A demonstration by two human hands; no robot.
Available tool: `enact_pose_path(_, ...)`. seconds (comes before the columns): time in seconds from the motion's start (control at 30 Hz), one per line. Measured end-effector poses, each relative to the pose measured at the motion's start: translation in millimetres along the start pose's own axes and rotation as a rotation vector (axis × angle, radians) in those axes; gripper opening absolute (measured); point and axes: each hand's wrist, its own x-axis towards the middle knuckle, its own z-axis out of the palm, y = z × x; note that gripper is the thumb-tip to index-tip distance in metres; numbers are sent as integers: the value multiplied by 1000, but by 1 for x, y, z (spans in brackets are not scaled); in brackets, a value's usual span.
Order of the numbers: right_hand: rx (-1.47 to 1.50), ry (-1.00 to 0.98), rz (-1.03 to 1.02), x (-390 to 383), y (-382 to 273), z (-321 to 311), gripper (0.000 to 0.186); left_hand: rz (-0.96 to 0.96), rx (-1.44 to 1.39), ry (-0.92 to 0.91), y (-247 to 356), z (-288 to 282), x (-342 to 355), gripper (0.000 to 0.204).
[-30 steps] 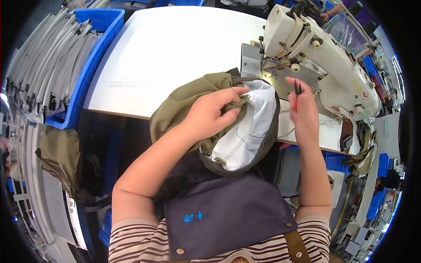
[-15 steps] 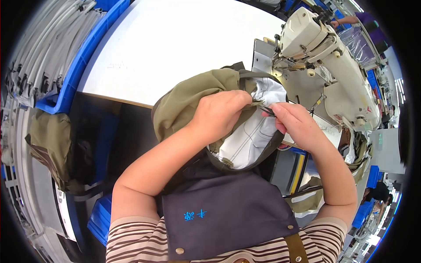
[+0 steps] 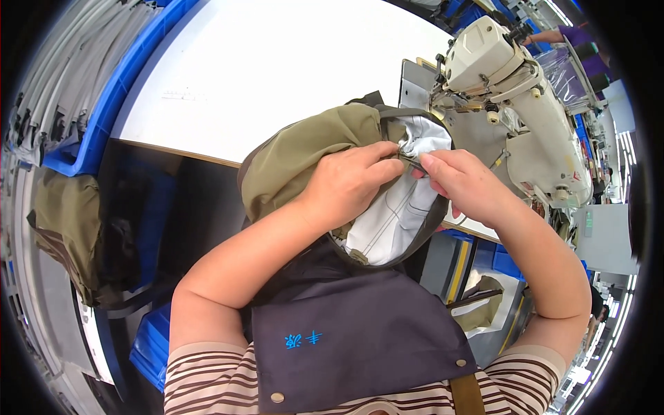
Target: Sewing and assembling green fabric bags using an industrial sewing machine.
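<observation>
An olive fabric bag (image 3: 297, 152) with a white lining (image 3: 387, 225) and dark rim lies at the table's front edge above my apron (image 3: 360, 353). My left hand (image 3: 353, 180) pinches the fabric where olive material meets the lining, fingertips bent inward. My right hand (image 3: 463, 183) is closed on small dark snips (image 3: 413, 162), whose blades point at that same spot, close to my left fingertips. The exact point where the blades meet the fabric is partly hidden by fingers.
A white table (image 3: 228, 62) holds a sewing machine (image 3: 532, 124) at right. At left are a blue bin (image 3: 100, 138) of pale bundled pieces and hanging olive fabric (image 3: 66, 235). Another blue bin (image 3: 152, 346) sits low left. A co-worker's arm (image 3: 550, 36) shows at top right.
My right hand with the snips has come down and leftward from beside the bag to the lining near my left fingertips. My left hand stays on the fabric, shifted slightly.
</observation>
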Motion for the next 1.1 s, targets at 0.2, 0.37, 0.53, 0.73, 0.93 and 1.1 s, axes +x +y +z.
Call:
enact_pose_path(0.2, 124, -39, 143, 3, 8, 3, 42, -10, -60, 12, -1, 0, -3, 26)
enact_pose_path(0.37, 168, -37, 128, 4, 9, 9, 39, -2, -123, 16, 0, -3, -1, 25)
enact_pose_path(0.53, 187, -16, 183, 2, 9, 7, 38, -191, -82, -114, 4, -7, 0, 26)
enact_pose_path(0.73, 212, -29, 202, 1, 8, 6, 38, -319, -355, -253, -6, -17, 4, 27)
enact_pose_path(0.93, 158, -51, 110, -1, 14, 3, 39, -305, -475, -272, -13, -14, 2, 24)
enact_pose_path(1.1, 186, -41, 90, 0, 17, 10, 39, -357, -470, -336, -8, -19, 7, 21)
